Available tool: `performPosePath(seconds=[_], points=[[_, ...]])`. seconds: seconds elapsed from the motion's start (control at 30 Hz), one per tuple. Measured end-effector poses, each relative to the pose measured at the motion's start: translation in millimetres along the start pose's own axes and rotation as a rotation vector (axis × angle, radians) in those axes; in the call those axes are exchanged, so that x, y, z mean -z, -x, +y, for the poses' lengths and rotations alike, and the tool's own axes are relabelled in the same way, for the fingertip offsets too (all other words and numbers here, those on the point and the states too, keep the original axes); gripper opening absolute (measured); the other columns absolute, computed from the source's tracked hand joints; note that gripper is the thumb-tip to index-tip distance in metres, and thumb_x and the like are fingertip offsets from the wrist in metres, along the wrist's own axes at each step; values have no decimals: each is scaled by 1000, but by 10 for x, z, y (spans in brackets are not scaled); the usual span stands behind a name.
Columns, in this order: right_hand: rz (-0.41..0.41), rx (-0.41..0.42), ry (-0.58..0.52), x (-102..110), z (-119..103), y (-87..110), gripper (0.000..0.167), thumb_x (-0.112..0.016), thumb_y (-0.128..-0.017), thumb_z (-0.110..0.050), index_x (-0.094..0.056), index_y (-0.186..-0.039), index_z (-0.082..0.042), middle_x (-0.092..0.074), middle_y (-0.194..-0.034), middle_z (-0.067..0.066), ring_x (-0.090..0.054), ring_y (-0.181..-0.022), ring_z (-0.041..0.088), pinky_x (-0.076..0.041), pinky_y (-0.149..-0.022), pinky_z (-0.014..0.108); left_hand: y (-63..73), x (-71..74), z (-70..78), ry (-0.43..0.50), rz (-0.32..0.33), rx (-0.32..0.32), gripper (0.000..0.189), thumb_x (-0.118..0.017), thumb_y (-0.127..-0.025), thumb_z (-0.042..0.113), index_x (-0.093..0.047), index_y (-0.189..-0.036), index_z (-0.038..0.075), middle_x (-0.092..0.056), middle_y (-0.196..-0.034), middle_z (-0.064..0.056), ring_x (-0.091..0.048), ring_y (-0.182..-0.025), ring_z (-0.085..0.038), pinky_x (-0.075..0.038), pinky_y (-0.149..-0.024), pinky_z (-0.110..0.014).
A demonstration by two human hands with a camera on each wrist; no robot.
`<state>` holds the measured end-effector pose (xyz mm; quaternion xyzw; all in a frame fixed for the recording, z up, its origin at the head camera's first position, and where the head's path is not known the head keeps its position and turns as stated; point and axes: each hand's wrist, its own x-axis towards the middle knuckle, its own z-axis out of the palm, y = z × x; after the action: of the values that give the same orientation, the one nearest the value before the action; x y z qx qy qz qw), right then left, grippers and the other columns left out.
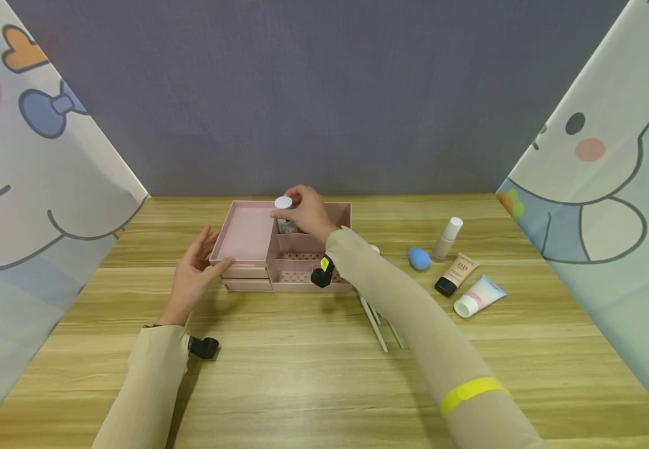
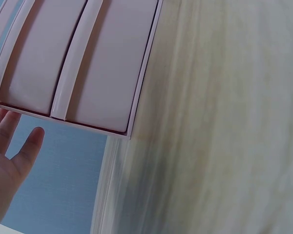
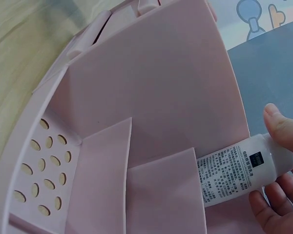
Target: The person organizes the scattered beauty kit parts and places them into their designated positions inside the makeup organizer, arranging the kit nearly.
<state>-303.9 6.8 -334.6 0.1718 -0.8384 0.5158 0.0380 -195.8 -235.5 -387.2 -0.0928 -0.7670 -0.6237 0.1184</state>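
A pink desktop organizer (image 1: pixel 245 232) stands near the back of the table, its tray top and two drawers on the left and its compartments on the right. My right hand (image 1: pixel 308 213) grips a white bottle (image 3: pixel 229 173) with a printed label near its cap end. The bottle's lower part reaches into the rear compartment, behind a divider (image 3: pixel 168 192) that hides its base. At the organizer's left front corner, my left hand (image 1: pixel 192 268) lays its thumb on the edge, with the other fingers extended along the side. The drawer fronts (image 2: pixel 107 68) show closed in the left wrist view.
Right of my right forearm lie a blue makeup sponge (image 1: pixel 419 258), a foundation bottle (image 1: pixel 447 239) with white cap, a beige BB cream tube (image 1: pixel 457 274) and a white-blue tube (image 1: pixel 479 297). Several slender sticks (image 1: pixel 374 324) lie partly under that forearm. A grey panel (image 1: pixel 324 100) stands behind.
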Motion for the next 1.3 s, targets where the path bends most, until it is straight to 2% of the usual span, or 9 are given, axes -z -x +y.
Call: performPosePath(seconds=[0.33,0.57,0.63,0.83,1.0,1.1,1.3], points=[[-26,-8,-9,40,-5,-5,47,-84,-83,-23,-61,-118,-2,-61,-106,10,-58,-95,21,-50,-78,29,1,-15,11,3,19,-10,68,-68,-89,-9,-34,-148,-7,-40,-151,-24,-42,-137,-30,-41,-94,-13],[-19,7,-21,144,-42,-3,49,-84,-83,-21,-62,-122,-1,-60,-101,8,-56,-92,21,-48,-76,28,20,-16,18,19,31,-17,53,-68,-89,-10,-43,-136,-10,-43,-150,-25,-48,-132,-16,-44,-88,-15],[-8,2,-31,191,-56,0,49,-84,-82,-20,-62,-122,-2,-60,-100,8,-56,-92,21,-47,-76,28,27,-17,21,30,32,-13,51,-67,-89,-10,-42,-133,-12,-41,-151,-24,-47,-133,-16,-44,-88,-16],[23,-18,-40,374,-108,22,48,-85,-81,-17,-62,-121,-4,-63,-106,12,-58,-96,21,-48,-83,28,34,-22,17,54,29,-14,46,-67,-89,-11,-40,-126,-14,-38,-153,-24,-41,-139,-29,-43,-88,-16],[43,-36,-40,558,-115,35,48,-86,-80,-18,-63,-120,-5,-64,-103,7,-59,-97,21,-49,-85,28,39,-27,14,73,32,-7,42,-67,-88,-11,-41,-122,-12,-38,-153,-23,-39,-140,-32,-43,-88,-16],[56,-15,-45,681,-112,50,48,-85,-80,-16,-63,-121,-3,-64,-102,8,-59,-96,22,-48,-84,28,38,-26,10,75,30,-5,41,-68,-89,-10,-42,-121,-12,-38,-153,-23,-39,-140,-30,-44,-88,-16],[46,-7,-52,950,-92,117,48,-83,-82,-13,-62,-123,-2,-64,-105,11,-59,-96,23,-48,-84,30,28,-8,-23,87,30,-8,37,-68,-89,-9,-46,-118,-6,-38,-153,-24,-45,-136,-16,-44,-89,-16]])
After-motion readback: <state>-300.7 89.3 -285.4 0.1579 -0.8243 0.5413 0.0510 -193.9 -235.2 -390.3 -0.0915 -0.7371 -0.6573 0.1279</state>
